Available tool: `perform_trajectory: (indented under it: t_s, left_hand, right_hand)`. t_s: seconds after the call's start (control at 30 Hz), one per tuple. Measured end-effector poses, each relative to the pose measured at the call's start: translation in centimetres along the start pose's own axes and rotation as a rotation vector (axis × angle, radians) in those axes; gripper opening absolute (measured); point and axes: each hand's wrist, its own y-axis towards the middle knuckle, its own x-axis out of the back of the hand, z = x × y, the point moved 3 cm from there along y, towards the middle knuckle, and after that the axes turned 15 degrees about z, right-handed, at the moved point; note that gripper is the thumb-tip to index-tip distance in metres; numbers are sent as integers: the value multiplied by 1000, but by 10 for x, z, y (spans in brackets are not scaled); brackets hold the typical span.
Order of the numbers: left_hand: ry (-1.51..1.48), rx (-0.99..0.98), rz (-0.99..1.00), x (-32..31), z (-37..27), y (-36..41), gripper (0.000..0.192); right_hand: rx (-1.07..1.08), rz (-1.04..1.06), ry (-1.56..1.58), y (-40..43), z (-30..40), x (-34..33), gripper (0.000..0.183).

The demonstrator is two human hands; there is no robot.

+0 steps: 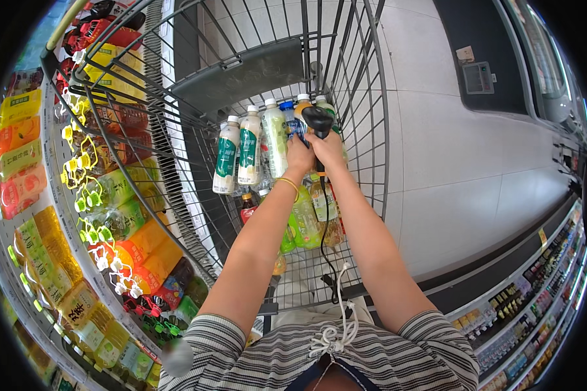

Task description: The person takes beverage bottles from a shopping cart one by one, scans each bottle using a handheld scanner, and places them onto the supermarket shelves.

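A black handheld scanner [317, 119] with a cable [325, 225] stands between my hands inside a wire shopping cart. My right hand [330, 150] is closed around its handle. Pressed close beside it, my left hand [300, 155] is at the lower part of a blue-capped bottle [288, 115]; its fingertips are partly hidden, so its grip is unclear. To the left are two white bottles with green labels [226, 156] [249, 146] and a pale green bottle [275, 139]. An orange bottle [302, 101] is behind the scanner. Green drink bottles [304, 217] are lower down, under my forearms.
The cart's wire side [371, 122] rises at the right, and a dark plastic panel [244, 68] spans its far part. Shelves of bottled drinks [142, 264] line the left. Grey floor tiles [450, 185] lie to the right, before a stocked shelf [523, 303].
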Motion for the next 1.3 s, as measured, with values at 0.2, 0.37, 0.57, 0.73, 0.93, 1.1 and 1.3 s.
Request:
perform_trajectory:
  t_s: [0.2, 0.37, 0.57, 0.73, 0.93, 1.1, 1.3]
  left_hand:
    - [-637, 128, 414, 20, 6, -7, 43]
    - [-1081, 99, 357, 39, -22, -99, 65]
    - [-968, -221, 87, 153, -2, -255, 62]
    - [-777, -358, -222, 240, 14, -381, 63]
    - [-577, -456, -811, 334, 32, -575, 68]
    - [-348, -368, -1383, 380, 76, -717, 69]
    - [-252, -218, -1728, 453, 109, -810, 64]
  right_hand:
    - [3, 45, 199, -25, 7, 4, 15]
    - [81, 137, 350, -112, 30, 15, 16]
    - [217, 351, 426, -244, 73, -48, 28]
    - [380, 581, 445, -352, 103, -113, 47]
    - [743, 968, 224, -495, 148, -195, 47]
    - [873, 1372, -7, -610, 177, -297, 44]
    - [1108, 1589, 44, -715, 212, -411, 22]
